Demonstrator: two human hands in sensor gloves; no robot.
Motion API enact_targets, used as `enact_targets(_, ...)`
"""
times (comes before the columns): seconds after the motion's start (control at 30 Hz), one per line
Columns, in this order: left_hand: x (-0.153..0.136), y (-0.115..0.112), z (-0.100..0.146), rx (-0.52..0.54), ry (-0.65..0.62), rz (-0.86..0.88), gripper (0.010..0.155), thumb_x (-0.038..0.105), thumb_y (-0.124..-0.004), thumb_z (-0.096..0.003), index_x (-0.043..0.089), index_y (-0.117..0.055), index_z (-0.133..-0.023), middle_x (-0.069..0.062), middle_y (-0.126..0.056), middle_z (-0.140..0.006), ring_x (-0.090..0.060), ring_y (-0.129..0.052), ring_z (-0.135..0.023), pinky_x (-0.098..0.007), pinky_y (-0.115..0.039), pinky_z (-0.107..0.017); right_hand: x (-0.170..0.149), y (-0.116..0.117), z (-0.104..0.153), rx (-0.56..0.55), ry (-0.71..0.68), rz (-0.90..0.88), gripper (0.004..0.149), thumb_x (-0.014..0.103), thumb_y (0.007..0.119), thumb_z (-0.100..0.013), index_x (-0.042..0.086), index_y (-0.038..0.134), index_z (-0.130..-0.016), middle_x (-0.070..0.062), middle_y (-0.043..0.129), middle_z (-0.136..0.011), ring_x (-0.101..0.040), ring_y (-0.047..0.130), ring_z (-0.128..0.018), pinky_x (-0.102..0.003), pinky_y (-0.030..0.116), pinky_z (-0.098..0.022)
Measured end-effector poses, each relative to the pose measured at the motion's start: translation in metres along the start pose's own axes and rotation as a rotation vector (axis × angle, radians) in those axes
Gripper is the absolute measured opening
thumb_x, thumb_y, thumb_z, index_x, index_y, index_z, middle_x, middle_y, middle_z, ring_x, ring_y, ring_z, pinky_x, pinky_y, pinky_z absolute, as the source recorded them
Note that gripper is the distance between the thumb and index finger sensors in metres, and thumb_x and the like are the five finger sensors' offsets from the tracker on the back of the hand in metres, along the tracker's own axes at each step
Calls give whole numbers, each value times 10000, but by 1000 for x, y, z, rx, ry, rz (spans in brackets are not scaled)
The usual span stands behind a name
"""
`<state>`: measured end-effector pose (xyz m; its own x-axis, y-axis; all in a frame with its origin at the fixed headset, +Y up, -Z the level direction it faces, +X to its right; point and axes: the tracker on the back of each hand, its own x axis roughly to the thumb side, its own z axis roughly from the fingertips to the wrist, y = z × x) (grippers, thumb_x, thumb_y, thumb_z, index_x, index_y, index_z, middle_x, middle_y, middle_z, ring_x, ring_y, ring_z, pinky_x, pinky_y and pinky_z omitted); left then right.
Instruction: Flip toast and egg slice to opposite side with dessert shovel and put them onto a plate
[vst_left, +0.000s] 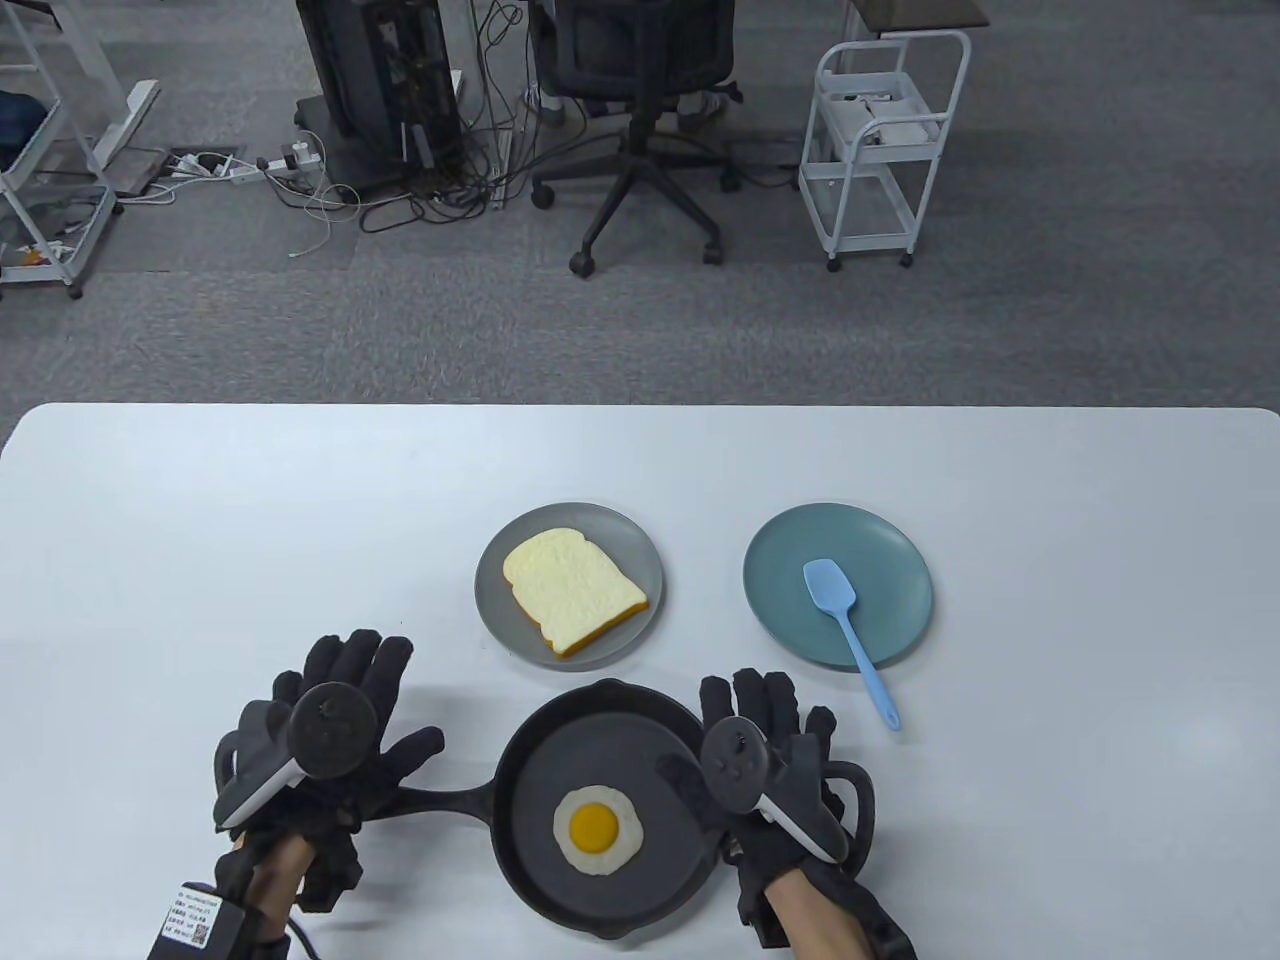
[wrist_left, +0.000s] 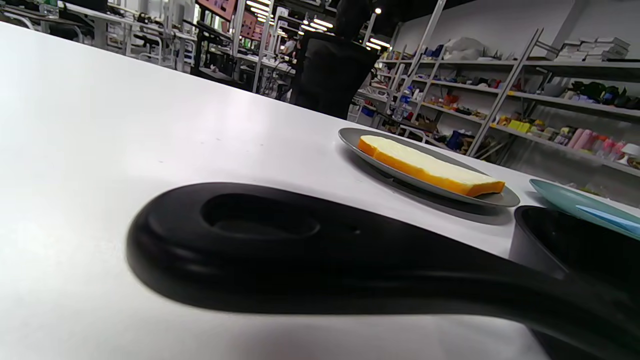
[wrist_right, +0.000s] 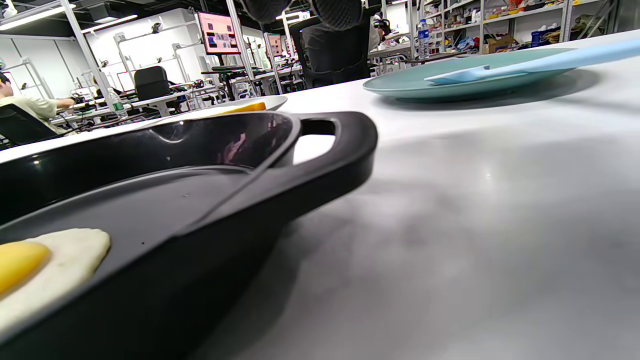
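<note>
A: Toast (vst_left: 573, 592), location?
B: Grey plate (vst_left: 497, 615), centre. Egg slice (vst_left: 597, 829) in black pan (vst_left: 540, 760), near edge. Dessert shovel (vst_left: 848, 627) on teal plate (vst_left: 900, 560), right.
A: Hands?
B: Left hand (vst_left: 340, 740) flat over pan handle (wrist_left: 260, 250), fingers straight, holding nothing. Right hand (vst_left: 770, 760) flat at pan's right rim, likewise.

My left grip (vst_left: 340, 740) and right grip (vst_left: 770, 760) both wear black knitted sensor gloves. Each carries a dark round tracker with a white-edged ring on its back. A black box with a white printed label and a cable sits on my left wrist.
</note>
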<state>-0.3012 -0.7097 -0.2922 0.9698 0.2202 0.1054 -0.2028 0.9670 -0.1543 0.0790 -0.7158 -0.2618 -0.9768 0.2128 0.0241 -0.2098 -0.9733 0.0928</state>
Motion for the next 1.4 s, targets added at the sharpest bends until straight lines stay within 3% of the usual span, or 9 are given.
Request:
enact_targets(0.17, -3, -2, -1, -10, 10, -4, 967, 792, -501, -310, 365, -207, -1126, -41, -185, -1263, -435, -179, -1172, -679, -203, -798, -18, -9, -3, -30, 81, -20, 898, 718, 544, -401, 219, 401, -1133, -145, 374, -1273, -424, 296, -1149, -724, 271, -737)
enact_targets(0.37, 2, -5, -2, -21, -1, -34, 970, 792, -501, -311, 355, -214, -1128, -52, -175, -1258, -442, -156, -1164, -678, -198, -796, -70, -22, -17, -119, 315, 29, 865, 686, 631, -423, 229, 430, -1129, -144, 398, -1269, -425, 320, -1148, -717, 294, -745)
enact_targets(0.57, 6, -7, -1, -41, -9, -70, 971, 793, -503, -315, 346, -223, -1131, -82, -190, -1254, -447, -170, -1161, -677, -209, -794, -98, -13, -37, -29, 434, 222, 870, 675, 648, -426, 216, 410, -1126, -131, 420, -1264, -418, 374, -1144, -696, 368, -751)
enact_targets(0.7, 8, -9, -1, -42, -14, -75, 972, 791, -505, -314, 340, -237, -1132, -86, -205, -1253, -448, -181, -1160, -676, -216, -794, -105, -11, -56, -1, 500, 294, 870, 652, 666, -432, 182, 404, -1116, -132, 522, -1229, -412, 539, -1097, -640, 501, -734)
enact_targets(0.83, 9, -10, -1, -57, -19, -78, 976, 798, -502, -312, 343, -235, -1133, -85, -202, -1255, -451, -168, -1158, -676, -209, -794, -105, -2, -73, 42, 565, 413, 795, 573, 702, -450, 171, 460, -1092, -100, 714, -1141, -372, 732, -1003, -588, 602, -694)
enact_targets(1.0, 11, -11, -1, -65, -20, -89, 979, 797, -504, -311, 337, -241, -1134, -87, -210, -1253, -452, -165, -1157, -674, -210, -794, -104, 1, -77, -29, 605, 484, 681, 524, 748, -449, 152, 652, -1013, 27, 1003, -765, -251, 985, -706, -496, 761, -572)
enact_targets(1.07, 12, -11, -1, -69, -21, -92, 978, 796, -505, -311, 336, -243, -1134, -87, -204, -1254, -451, -160, -1155, -672, -209, -794, -105, -2, -76, -23, 613, 485, 661, 536, 775, -433, 161, 714, -974, 81, 1002, -632, -214, 1001, -641, -478, 785, -545)
enact_targets(1.17, 11, -12, -2, -70, -19, -90, 979, 796, -506, -310, 336, -244, -1134, -88, -212, -1252, -452, -163, -1155, -673, -210, -794, -105, -5, -75, -24, 605, 473, 657, 550, 772, -429, 164, 735, -959, 95, 995, -556, -200, 1011, -588, -472, 798, -523)
enact_targets(1.4, 11, -13, -2, -88, -13, -95, 980, 796, -505, -310, 333, -249, -1134, -88, -211, -1253, -451, -168, -1155, -672, -217, -794, -106, -15, -68, -4, 555, 374, 615, 505, 768, -446, 223, 710, -990, 98, 1001, -526, -207, 1023, -609, -475, 804, -526)
